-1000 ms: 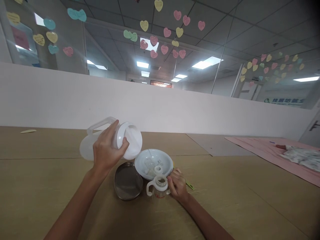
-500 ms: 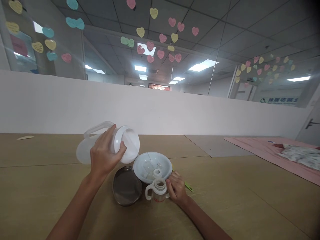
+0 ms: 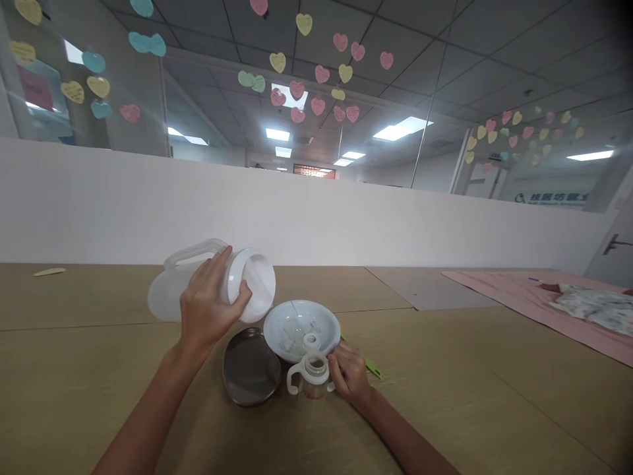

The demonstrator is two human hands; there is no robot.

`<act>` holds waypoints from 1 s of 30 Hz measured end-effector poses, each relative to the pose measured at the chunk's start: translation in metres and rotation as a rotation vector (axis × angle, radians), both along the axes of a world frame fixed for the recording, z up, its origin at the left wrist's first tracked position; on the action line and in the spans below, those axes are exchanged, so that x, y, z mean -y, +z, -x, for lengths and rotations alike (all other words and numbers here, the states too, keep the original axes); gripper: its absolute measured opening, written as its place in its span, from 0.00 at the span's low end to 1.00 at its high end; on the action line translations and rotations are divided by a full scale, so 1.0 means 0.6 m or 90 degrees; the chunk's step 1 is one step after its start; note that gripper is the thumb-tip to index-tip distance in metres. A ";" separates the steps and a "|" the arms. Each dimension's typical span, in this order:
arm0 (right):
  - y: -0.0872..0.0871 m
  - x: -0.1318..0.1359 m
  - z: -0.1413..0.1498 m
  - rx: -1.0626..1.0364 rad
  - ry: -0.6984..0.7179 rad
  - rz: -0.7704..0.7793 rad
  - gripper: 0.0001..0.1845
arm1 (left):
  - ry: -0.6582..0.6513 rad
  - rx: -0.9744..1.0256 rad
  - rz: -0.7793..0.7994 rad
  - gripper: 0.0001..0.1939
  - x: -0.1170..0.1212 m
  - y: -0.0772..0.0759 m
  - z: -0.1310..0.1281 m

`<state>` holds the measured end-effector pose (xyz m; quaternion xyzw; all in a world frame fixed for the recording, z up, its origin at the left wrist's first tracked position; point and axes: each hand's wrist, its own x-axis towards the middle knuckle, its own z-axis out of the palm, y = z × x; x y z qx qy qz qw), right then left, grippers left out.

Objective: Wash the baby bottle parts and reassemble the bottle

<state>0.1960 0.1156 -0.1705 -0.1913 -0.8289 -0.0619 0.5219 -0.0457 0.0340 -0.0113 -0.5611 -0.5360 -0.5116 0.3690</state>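
Note:
My left hand [image 3: 210, 300] is wrapped around a translucent plastic pitcher [image 3: 168, 293] with a white lid [image 3: 257, 290]. The pitcher lies tilted in the air, lid end toward the white bowl [image 3: 281, 316]. In the bowl are clear pieces and a small white ring-shaped part [image 3: 311, 342]. At the bowl's lower right edge, my right hand [image 3: 350, 375] is closed with the thumb against the rim. Just left of that hand stands an uncapped clear baby bottle [image 3: 314, 382] with white handles. A dark oval metal tray [image 3: 251, 369] sits left of the bottle.
A green-handled item [image 3: 373, 368] lies partly behind my right hand. Far left is a flat pale stick [image 3: 49, 272]. On the right, a pink cloth [image 3: 487, 290] carries a patterned fabric [image 3: 593, 307]. A low white wall [image 3: 316, 224] runs along the table's back.
The pitcher and my left hand have barely shifted. My right hand, the bowl and the bottle stay where they were.

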 end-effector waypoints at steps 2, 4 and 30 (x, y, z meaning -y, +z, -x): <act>0.001 0.001 0.000 -0.001 0.000 -0.001 0.18 | 0.008 -0.010 -0.005 0.28 0.000 -0.001 0.000; 0.001 0.001 0.000 0.000 0.000 -0.001 0.18 | 0.013 -0.019 -0.007 0.29 0.000 -0.001 0.000; 0.002 0.002 -0.001 0.018 -0.014 0.016 0.19 | -0.078 0.166 0.079 0.23 0.036 0.025 -0.040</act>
